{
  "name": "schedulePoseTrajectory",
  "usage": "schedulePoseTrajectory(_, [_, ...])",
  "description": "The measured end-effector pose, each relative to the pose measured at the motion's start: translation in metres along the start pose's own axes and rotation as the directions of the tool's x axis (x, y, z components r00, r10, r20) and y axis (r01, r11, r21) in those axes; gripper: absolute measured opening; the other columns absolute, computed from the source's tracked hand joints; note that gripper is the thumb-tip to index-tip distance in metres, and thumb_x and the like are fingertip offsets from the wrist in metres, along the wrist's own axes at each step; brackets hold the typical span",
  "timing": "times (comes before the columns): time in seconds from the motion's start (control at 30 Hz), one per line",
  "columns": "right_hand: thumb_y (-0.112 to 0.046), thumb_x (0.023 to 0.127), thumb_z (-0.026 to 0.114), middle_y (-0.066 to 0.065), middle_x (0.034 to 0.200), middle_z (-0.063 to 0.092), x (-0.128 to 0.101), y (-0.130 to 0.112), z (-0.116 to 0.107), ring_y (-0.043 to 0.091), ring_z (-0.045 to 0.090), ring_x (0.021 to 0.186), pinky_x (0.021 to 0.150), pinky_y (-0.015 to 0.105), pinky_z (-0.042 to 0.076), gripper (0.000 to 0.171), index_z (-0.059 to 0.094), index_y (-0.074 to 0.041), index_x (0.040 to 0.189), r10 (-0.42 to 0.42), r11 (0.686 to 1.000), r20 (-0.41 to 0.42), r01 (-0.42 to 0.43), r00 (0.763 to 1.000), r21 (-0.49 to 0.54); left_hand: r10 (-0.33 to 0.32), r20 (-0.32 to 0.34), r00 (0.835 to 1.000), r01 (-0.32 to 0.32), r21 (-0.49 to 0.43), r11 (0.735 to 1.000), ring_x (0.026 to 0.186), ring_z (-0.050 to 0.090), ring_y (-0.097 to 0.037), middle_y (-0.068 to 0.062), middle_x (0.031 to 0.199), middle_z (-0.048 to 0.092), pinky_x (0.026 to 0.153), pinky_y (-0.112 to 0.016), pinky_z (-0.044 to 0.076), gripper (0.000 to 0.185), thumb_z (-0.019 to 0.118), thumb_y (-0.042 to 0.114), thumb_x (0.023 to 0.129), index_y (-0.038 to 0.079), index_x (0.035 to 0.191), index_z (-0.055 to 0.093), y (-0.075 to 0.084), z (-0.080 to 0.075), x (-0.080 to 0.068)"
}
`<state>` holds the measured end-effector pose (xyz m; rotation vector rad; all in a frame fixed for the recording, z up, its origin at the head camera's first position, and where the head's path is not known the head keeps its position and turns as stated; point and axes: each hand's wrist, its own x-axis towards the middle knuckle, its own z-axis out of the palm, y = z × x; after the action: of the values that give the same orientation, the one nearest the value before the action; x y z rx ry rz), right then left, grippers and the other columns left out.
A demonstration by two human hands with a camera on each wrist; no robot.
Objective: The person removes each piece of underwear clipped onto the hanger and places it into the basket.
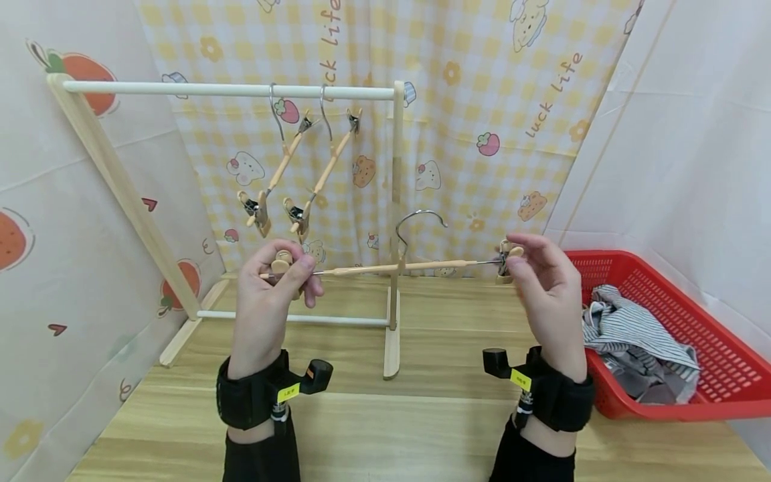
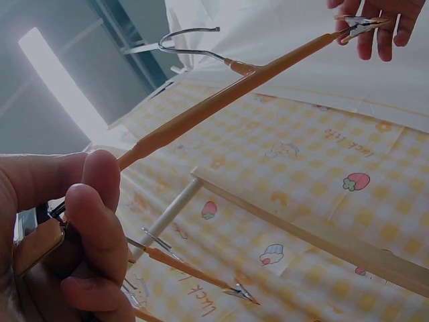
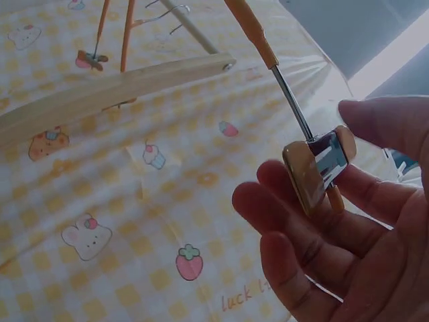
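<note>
Here, left hand (image 1: 274,281) and right hand (image 1: 542,274) each pinch an end clip of the hanger (image 1: 397,268), held level above the desk (image 1: 421,415); best squeezing both clips evenly

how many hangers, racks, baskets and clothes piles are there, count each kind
clip hangers: 3, one held level between the left hand and right hand, namely the held hanger, and two hung hangers on the rail
drying rack: 1
red basket: 1
clothes pile in the basket: 1
total: 6
</note>
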<state>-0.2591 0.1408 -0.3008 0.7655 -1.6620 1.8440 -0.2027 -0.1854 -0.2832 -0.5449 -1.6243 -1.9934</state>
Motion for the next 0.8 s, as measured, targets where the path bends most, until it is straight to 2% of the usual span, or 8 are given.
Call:
schedulePoseTrajectory(0.13, [0.006, 0.096, 0.058, 0.009, 0.091, 0.067, -0.001, 0.001, -0.001, 0.013, 0.06, 0.069, 0.062, 0.021, 0.043, 0.029, 0.058, 0.009, 0.124, 0.026, 0.999, 0.054, -0.028, 0.998, 0.026, -0.005, 0.006, 1.0, 0.005, -0.004, 1.0, 0.049, 0.055, -0.02, -0.008, 0.064, 0.063, 0.053, -0.028, 0.049, 0.008, 0.062, -0.001, 0.095, 0.002, 0.09, 0.058, 0.0, -0.001, 0.001])
schedulePoseTrajectory(0.17, [0.006, 0.096, 0.057, 0.007, 0.085, 0.065, -0.001, 0.001, -0.002, 0.012, 0.055, 0.063, 0.058, 0.02, 0.04, 0.029, 0.058, 0.01, 0.125, 0.027, 0.999, 0.056, -0.029, 0.998, 0.039, -0.006, 0.007, 1.0, 0.006, -0.007, 1.0, 0.049, 0.055, -0.02, -0.008, 0.064, 0.063, 0.053, -0.028, 0.049, 0.008, 0.062, -0.001, 0.096, 0.002, 0.09, 0.058, 0.0, -0.001, 0.001])
schedulePoseTrajectory(0.3, [0.006, 0.099, 0.05, 0.013, 0.09, 0.069, -0.001, 0.003, -0.008, 0.015, 0.063, 0.068, 0.067, 0.021, 0.05, 0.028, 0.056, 0.015, 0.125, -0.015, 0.989, 0.074, 0.004, 0.997, 0.145, -0.011, 0.011, 1.0, 0.012, -0.021, 1.0, 0.05, 0.056, -0.018, -0.007, 0.065, 0.063, 0.053, -0.027, 0.049, 0.008, 0.061, -0.001, 0.096, 0.002, 0.09, 0.057, 0.0, -0.001, 0.001])
schedulePoseTrajectory(0.4, [0.012, 0.098, 0.045, 0.021, 0.103, 0.07, -0.001, 0.005, -0.011, 0.026, 0.071, 0.086, 0.083, 0.031, 0.055, 0.025, 0.053, 0.018, 0.121, -0.052, 0.964, 0.079, 0.029, 0.996, 0.265, -0.013, 0.012, 1.0, 0.013, -0.035, 0.999, 0.051, 0.057, -0.018, -0.006, 0.066, 0.062, 0.051, -0.027, 0.048, 0.008, 0.061, -0.002, 0.096, 0.002, 0.089, 0.057, -0.001, -0.001, 0.001])
schedulePoseTrajectory(0.6, [0.015, 0.097, 0.046, 0.024, 0.09, 0.07, -0.001, 0.005, -0.011, 0.035, 0.07, 0.089, 0.081, 0.039, 0.057, 0.007, 0.052, 0.014, 0.099, -0.064, 0.912, 0.041, 0.042, 0.997, 0.409, -0.01, 0.022, 1.0, 0.011, -0.057, 0.998, 0.052, 0.057, -0.017, -0.006, 0.064, 0.062, 0.05, -0.026, 0.047, 0.01, 0.06, -0.002, 0.096, 0.003, 0.089, 0.057, -0.001, -0.001, 0.001])
schedulePoseTrajectory(0.8, [0.011, 0.097, 0.051, 0.024, 0.094, 0.07, -0.002, 0.006, -0.014, 0.037, 0.068, 0.092, 0.085, 0.043, 0.056, 0.007, 0.054, 0.016, 0.101, -0.098, 0.826, 0.08, 0.036, 0.992, 0.563, -0.005, 0.049, 0.999, 0.01, -0.089, 0.996, 0.053, 0.058, -0.016, -0.006, 0.063, 0.062, 0.049, -0.025, 0.046, 0.012, 0.058, -0.003, 0.096, 0.004, 0.087, 0.057, -0.001, -0.002, 0.002])
